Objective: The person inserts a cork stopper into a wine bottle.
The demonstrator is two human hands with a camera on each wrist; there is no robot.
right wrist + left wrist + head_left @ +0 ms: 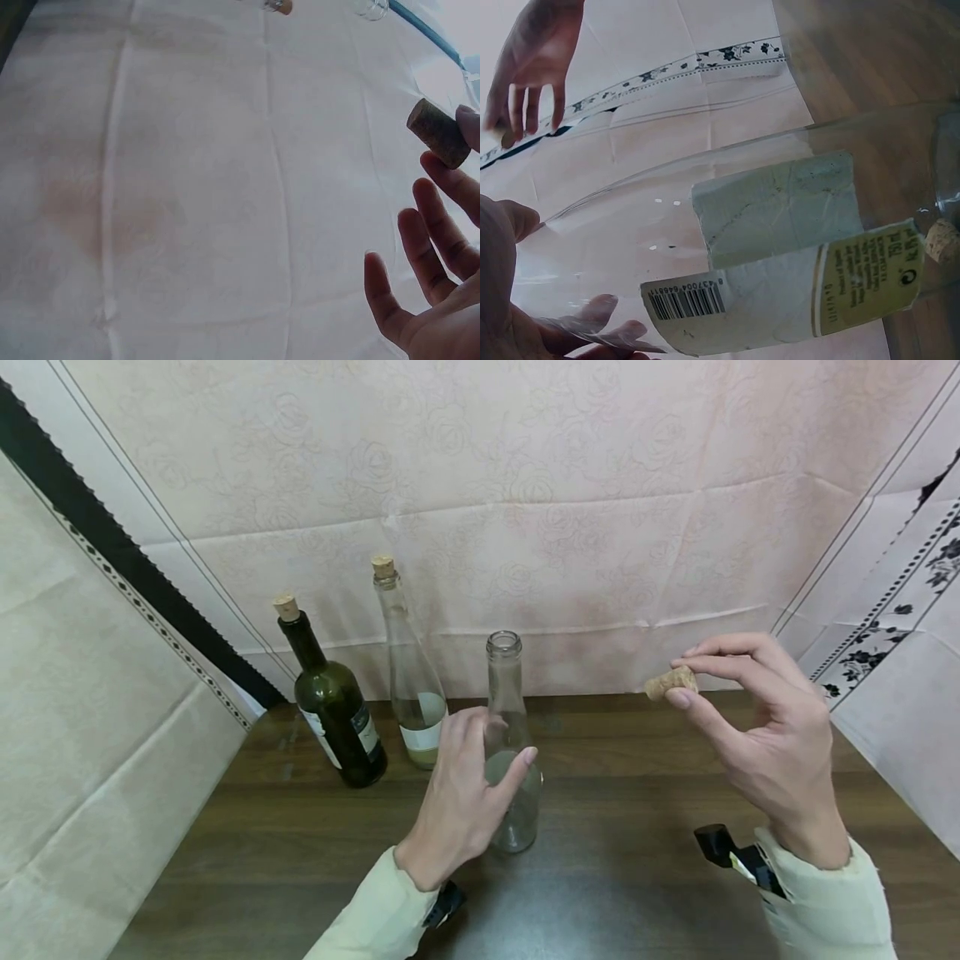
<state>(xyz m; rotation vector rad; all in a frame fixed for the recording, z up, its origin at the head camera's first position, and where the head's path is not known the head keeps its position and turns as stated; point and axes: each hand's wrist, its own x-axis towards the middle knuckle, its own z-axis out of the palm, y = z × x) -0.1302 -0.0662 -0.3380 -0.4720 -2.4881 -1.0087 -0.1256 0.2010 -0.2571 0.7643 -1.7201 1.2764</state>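
A clear glass bottle [517, 797], its neck uncorked, stands upright on the table. My left hand [465, 793] grips it around the body, the thumb across its near side and the other fingers partly hidden. Labels [780, 281] on the glass show large in the left wrist view. Out to the right and above the table, my right hand [776, 727] pinches a cork [670, 682] between thumb and fingertips. In the right wrist view the cork [439, 133] is tilted, with the other fingers spread below it. The cork is well apart from the bottle's mouth.
A dark green bottle [337, 710] and another clear bottle [408, 668], both with corks in their necks, stand left of my left hand. Pale patterned cloth [540, 527] hangs behind the wooden table [615, 877]. Another cork [943, 241] shows by the held bottle's base.
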